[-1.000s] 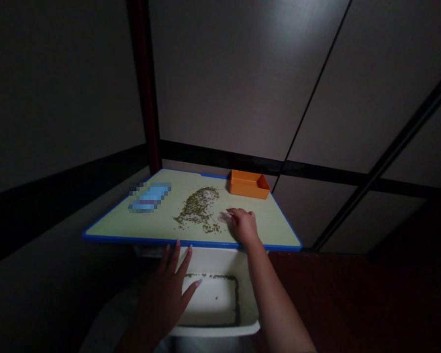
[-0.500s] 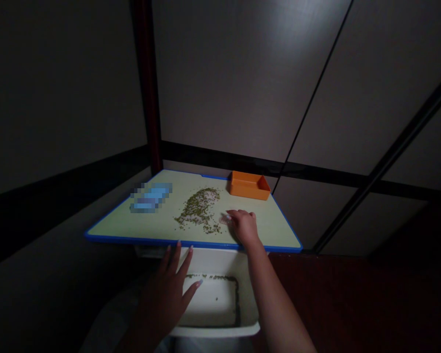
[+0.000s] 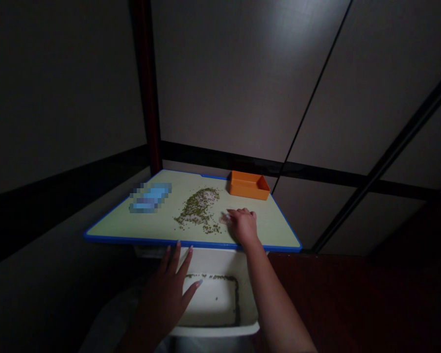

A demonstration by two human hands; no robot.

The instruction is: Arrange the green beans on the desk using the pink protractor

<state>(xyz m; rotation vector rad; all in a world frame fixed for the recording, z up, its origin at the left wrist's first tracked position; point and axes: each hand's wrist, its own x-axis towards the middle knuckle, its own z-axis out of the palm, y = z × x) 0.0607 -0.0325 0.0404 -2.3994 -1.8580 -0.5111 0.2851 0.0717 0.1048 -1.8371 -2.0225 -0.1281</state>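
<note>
Small green grains (image 3: 195, 208), like mung beans, lie scattered with some pale patches among them on a pale yellow board (image 3: 121, 225) with a blue rim. To the right of the grains my right hand (image 3: 244, 226) rests low over the board, fingers closed on a small, clear, pinkish piece (image 3: 225, 218); its kind is too blurred to tell. My left hand (image 3: 171, 284) is open, fingers spread, with the fingertips at the board's near blue edge. Beneath that hand and the board sits a white plastic bin (image 3: 213, 332), with some grains along its inner bottom edges.
An orange open box (image 3: 250, 191) stands at the board's back right corner. On the left side lies a blurred-out blue object (image 3: 150, 197). Dark wall panels (image 3: 220, 88) rise close behind the board, and a dark red floor (image 3: 334, 294) shows at the right.
</note>
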